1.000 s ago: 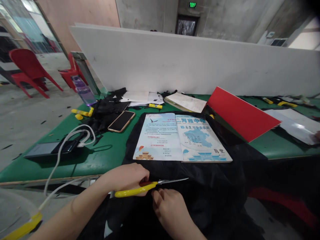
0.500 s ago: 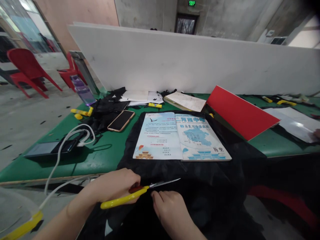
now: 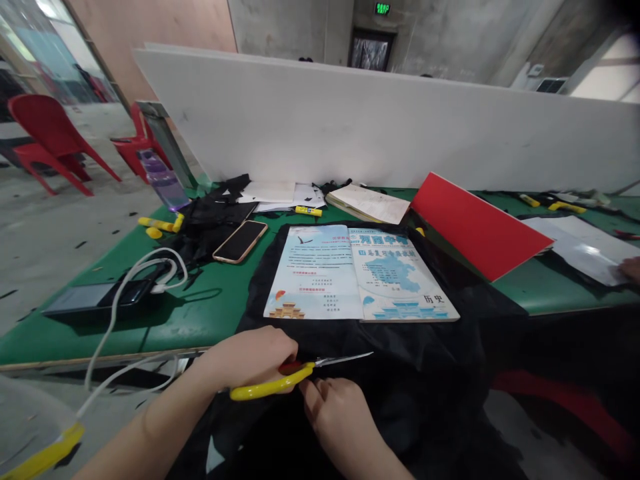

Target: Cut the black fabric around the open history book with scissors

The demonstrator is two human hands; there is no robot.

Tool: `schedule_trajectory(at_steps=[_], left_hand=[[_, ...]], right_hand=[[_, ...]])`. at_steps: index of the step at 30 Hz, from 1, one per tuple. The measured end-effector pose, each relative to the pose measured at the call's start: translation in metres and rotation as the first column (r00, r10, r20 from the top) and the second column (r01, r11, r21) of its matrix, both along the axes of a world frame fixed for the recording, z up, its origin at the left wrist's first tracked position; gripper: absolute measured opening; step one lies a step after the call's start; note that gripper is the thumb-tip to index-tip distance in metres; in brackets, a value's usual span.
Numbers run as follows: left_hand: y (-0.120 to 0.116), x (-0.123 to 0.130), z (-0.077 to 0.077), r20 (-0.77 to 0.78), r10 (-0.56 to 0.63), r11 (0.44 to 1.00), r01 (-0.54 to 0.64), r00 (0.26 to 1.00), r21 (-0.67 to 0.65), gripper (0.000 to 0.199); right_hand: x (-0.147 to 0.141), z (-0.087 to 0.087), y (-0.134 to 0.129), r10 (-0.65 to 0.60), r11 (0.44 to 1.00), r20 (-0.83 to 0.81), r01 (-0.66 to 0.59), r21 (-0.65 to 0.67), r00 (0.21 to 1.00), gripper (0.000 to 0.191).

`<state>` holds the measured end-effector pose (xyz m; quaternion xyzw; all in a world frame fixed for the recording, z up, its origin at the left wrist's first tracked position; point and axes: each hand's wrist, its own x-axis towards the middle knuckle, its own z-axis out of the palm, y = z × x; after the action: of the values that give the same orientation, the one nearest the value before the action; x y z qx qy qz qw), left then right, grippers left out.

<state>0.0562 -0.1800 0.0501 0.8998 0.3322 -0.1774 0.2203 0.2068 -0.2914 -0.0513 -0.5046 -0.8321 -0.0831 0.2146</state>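
My left hand point(image 3: 260, 360) is wrapped round the yellow handle of a pair of scissors point(image 3: 273, 387), whose blades point right. Just below the blades, my right hand point(image 3: 335, 403) is closed with its fingertips pressed on the black cloth point(image 3: 430, 393); the cloth hangs over the table's front edge and my lap. Behind both hands a book with a light blue cover point(image 3: 405, 277) lies face down and spread flat on the cloth.
On the green table point(image 3: 200, 300) are a phone point(image 3: 241, 241), a power bank with a white cable point(image 3: 100, 299), a glue stick point(image 3: 309, 211), black scraps and a red folder point(image 3: 480, 227). A white board point(image 3: 375, 127) stands behind. At the right edge another person's hand point(image 3: 631, 269) rests by papers.
My left hand and the scissors have moved right and slightly up, closer to my right hand. My right hand is nearly where it was.
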Motion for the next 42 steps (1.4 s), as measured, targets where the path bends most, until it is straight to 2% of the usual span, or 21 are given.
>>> schedule_trajectory(at_steps=[12, 17, 25, 31, 34, 42], left_hand=[[-0.001, -0.010, -0.004, -0.020, 0.025, 1.000, -0.025, 0.999, -0.011, 0.020], [-0.001, -0.008, -0.007, 0.018, 0.019, 1.000, -0.019, 1.000, -0.017, 0.021], [-0.002, -0.004, -0.009, 0.038, -0.013, 0.999, 0.011, 0.999, 0.041, 0.023], [0.000, -0.009, -0.015, 0.048, 0.019, 0.998, -0.022, 0.999, 0.063, 0.022], [0.002, -0.010, -0.017, 0.054, 0.028, 0.998, -0.031, 0.998, 0.047, 0.023], [0.009, -0.006, -0.012, 0.060, 0.049, 0.999, -0.049, 0.997, -0.008, 0.027]], right_hand=[[-0.001, 0.001, -0.002, 0.021, 1.000, -0.062, -0.022, -0.015, 0.998, 0.015], [-0.001, 0.003, -0.002, 0.025, 1.000, -0.021, -0.026, -0.014, 0.999, 0.018], [-0.001, 0.000, -0.001, 0.013, 1.000, -0.022, -0.013, 0.022, 1.000, 0.020], [-0.001, 0.001, 0.000, 0.032, 0.999, -0.038, -0.032, 0.003, 0.999, 0.019], [-0.001, -0.001, 0.001, 0.040, 0.999, -0.049, -0.039, 0.025, 0.998, 0.017], [0.001, -0.004, 0.001, 0.034, 0.999, -0.057, -0.035, -0.014, 0.998, 0.019]])
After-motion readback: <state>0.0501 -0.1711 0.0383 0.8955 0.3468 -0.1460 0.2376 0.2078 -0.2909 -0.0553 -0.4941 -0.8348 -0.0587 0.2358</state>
